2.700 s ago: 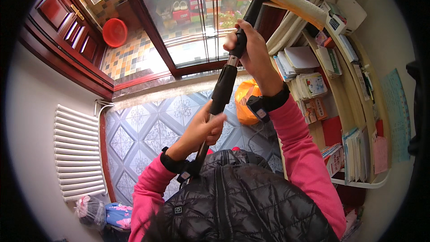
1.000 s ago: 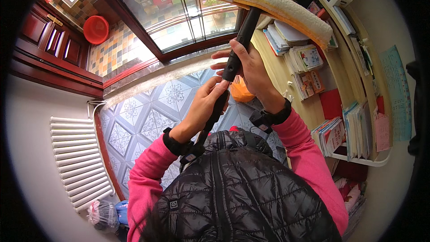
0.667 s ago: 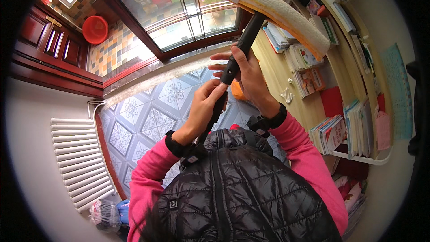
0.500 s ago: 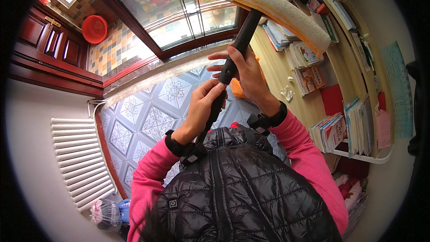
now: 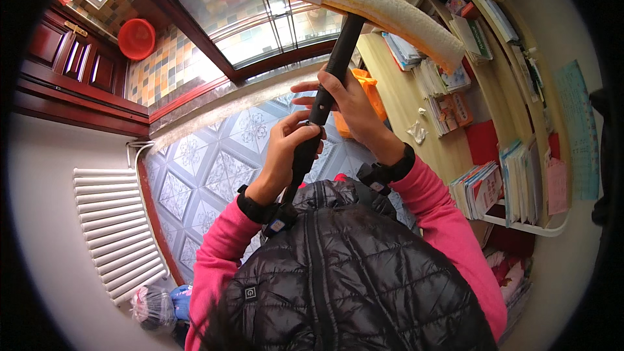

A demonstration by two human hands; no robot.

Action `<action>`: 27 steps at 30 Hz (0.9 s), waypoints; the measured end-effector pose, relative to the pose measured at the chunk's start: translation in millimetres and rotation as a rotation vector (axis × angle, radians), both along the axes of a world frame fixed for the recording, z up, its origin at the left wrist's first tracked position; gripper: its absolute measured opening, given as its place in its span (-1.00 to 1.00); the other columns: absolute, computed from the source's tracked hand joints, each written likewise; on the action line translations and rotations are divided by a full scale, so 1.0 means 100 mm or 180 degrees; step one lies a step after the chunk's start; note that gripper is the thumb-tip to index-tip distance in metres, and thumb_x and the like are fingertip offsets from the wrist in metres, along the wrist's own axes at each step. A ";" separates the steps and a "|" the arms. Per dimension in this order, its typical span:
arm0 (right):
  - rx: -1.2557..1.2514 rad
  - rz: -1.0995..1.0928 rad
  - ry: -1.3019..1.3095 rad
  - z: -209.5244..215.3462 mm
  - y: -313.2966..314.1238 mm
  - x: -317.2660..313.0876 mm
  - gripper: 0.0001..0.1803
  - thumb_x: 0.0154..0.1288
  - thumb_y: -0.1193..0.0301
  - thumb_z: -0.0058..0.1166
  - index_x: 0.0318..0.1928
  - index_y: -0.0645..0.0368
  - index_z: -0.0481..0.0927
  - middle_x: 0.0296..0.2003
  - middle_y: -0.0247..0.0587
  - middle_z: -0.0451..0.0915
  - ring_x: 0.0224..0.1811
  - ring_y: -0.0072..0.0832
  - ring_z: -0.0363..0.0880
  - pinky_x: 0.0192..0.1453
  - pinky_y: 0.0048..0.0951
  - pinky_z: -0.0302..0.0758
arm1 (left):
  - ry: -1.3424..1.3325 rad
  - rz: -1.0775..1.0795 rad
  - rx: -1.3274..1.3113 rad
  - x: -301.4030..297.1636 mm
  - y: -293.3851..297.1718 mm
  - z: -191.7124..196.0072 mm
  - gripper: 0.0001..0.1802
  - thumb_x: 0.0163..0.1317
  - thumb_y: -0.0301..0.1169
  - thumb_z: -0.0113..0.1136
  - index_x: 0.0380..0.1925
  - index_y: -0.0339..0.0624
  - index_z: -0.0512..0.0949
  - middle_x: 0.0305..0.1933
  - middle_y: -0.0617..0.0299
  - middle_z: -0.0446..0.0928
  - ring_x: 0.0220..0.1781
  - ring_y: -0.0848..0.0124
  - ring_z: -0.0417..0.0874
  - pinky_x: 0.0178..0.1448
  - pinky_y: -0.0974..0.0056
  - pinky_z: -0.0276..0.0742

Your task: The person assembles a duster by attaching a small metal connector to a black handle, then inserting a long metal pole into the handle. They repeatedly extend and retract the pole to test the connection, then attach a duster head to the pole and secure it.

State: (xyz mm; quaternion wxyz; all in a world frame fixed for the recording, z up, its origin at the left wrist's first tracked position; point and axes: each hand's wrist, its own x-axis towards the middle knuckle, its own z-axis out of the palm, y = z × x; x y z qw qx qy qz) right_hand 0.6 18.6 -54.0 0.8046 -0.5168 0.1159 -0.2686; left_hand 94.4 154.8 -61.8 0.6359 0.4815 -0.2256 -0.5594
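A window washer (image 5: 390,14) with a fluffy cream sleeve along its wide head slants up and away in front of me. Its black handle (image 5: 341,55) runs down between my hands toward my jacket. Higher on the handle, my right hand (image 5: 354,107) grips it with the thumb across the front; some fingers reach out past its left side. Below that, my left hand (image 5: 289,149) is closed round the handle, its thumb pressed near a joint where the upper part meets the lower. The handle's lower end is lost against my black jacket (image 5: 325,273).
To the right is a wooden desk (image 5: 383,78) with shelves of books (image 5: 478,192) and crumpled tissue (image 5: 416,132). An orange bag (image 5: 370,94) is beside it. A glass door (image 5: 260,13) stands ahead; a white radiator (image 5: 120,234) lines the left wall. A red basin (image 5: 136,39) lies beyond the doorway.
The window washer has shifted slightly left, along with my right hand. My left thumb now lies across the joint, and the fingers of that hand are more curled round the handle.
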 end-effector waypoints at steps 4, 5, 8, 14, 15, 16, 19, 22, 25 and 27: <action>0.0000 -0.0066 0.0381 0.00 0.04 0.00 -0.68 0.45 0.18 -0.10 -0.14 0.21 0.30 -0.13 0.10 0.56 -0.01 -0.22 0.61 -0.03 -0.26 0.63 | -0.0043 -0.0001 0.0044 0.00 0.01 0.00 -0.65 0.18 -0.25 0.19 -0.21 -0.36 0.52 -0.45 0.19 0.53 -0.54 0.50 0.53 -0.45 0.45 0.42; -0.0026 -0.0070 0.0411 0.00 0.04 0.00 -0.68 0.45 0.18 -0.10 -0.14 0.21 0.30 -0.13 0.09 0.57 -0.02 -0.23 0.61 -0.03 -0.28 0.62 | -0.0057 -0.0023 0.0031 0.00 0.01 0.00 -0.65 0.18 -0.24 0.20 -0.22 -0.36 0.53 -0.45 0.20 0.53 -0.54 0.50 0.53 -0.45 0.46 0.42; -0.0077 -0.0069 0.0311 -0.03 0.04 -0.01 -0.67 0.43 0.20 -0.05 -0.11 0.23 0.28 -0.14 0.12 0.58 -0.08 -0.25 0.65 -0.07 -0.36 0.62 | -0.0270 -0.0067 0.0144 0.00 0.02 0.00 -0.69 0.23 -0.24 0.19 -0.29 -0.33 0.56 -0.47 0.24 0.53 -0.55 0.52 0.52 -0.46 0.45 0.40; 0.0252 0.0159 0.0326 -0.03 -0.01 -0.02 -0.43 0.43 -0.03 -0.16 0.25 0.06 0.22 0.04 -0.11 0.53 0.07 -0.39 0.55 0.09 -0.35 0.50 | -0.0277 0.0168 0.0129 0.14 -0.07 0.12 -0.69 0.35 -0.22 0.08 -0.22 -0.29 0.53 -0.46 0.25 0.50 -0.54 0.51 0.50 -0.46 0.44 0.39; 0.0453 -0.0015 0.0106 0.01 -0.05 -0.01 -0.39 0.43 -0.03 -0.15 0.29 0.08 0.18 0.07 -0.07 0.50 0.05 -0.38 0.55 0.08 -0.35 0.50 | -0.0267 0.0242 0.0063 0.22 -0.10 0.17 -0.68 0.35 -0.21 0.07 -0.19 -0.30 0.53 -0.45 0.25 0.50 -0.54 0.51 0.50 -0.46 0.44 0.39; 0.0337 -0.0126 -0.0047 0.05 -0.10 0.02 -0.39 0.42 -0.03 -0.14 0.29 0.08 0.18 0.07 -0.07 0.50 0.04 -0.36 0.55 0.08 -0.34 0.50 | -0.0282 0.0277 0.0015 0.28 -0.11 0.21 -0.71 0.34 -0.22 0.10 -0.33 -0.25 0.54 -0.49 0.30 0.50 -0.55 0.55 0.50 -0.48 0.45 0.39; 0.0345 -0.0282 -0.0206 0.20 -0.23 0.17 -0.44 0.43 0.00 -0.13 0.21 0.15 0.29 -0.01 -0.04 0.55 -0.01 -0.32 0.58 0.09 -0.28 0.50 | -0.0087 0.0286 -0.0015 0.33 -0.12 0.29 -0.71 0.35 -0.20 0.09 -0.30 -0.25 0.54 -0.47 0.30 0.50 -0.55 0.55 0.50 -0.49 0.47 0.38; 0.0637 0.0028 -0.0432 0.32 -0.28 0.42 -0.50 0.44 0.08 -0.12 0.16 0.20 0.32 -0.14 0.01 0.59 -0.12 -0.26 0.63 0.00 -0.27 0.56 | 0.0070 0.0136 0.0058 0.29 -0.16 0.27 -0.71 0.32 -0.23 0.13 -0.21 -0.26 0.53 -0.46 0.29 0.50 -0.51 0.54 0.51 -0.43 0.47 0.41; 0.0930 -0.0085 -0.0668 0.37 -0.23 0.60 -0.63 0.43 0.13 -0.04 -0.05 0.18 0.30 -0.54 -0.20 0.50 -0.54 -0.47 0.53 -0.40 -0.45 0.51 | -0.0368 -0.0130 -0.0279 0.36 -0.12 0.17 -0.68 0.26 -0.28 0.20 -0.10 -0.28 0.51 -0.43 0.27 0.52 -0.45 0.53 0.53 -0.33 0.44 0.46; 0.1041 -0.0097 -0.0743 0.39 -0.23 0.63 -0.64 0.42 0.13 -0.04 -0.09 0.17 0.28 -0.58 -0.23 0.45 -0.60 -0.48 0.46 -0.44 -0.44 0.47 | -0.0378 -0.0485 -0.0242 0.36 0.06 0.04 -0.57 0.17 -0.34 0.27 0.01 -0.28 0.45 -0.40 0.24 0.53 -0.39 0.51 0.54 -0.24 0.41 0.46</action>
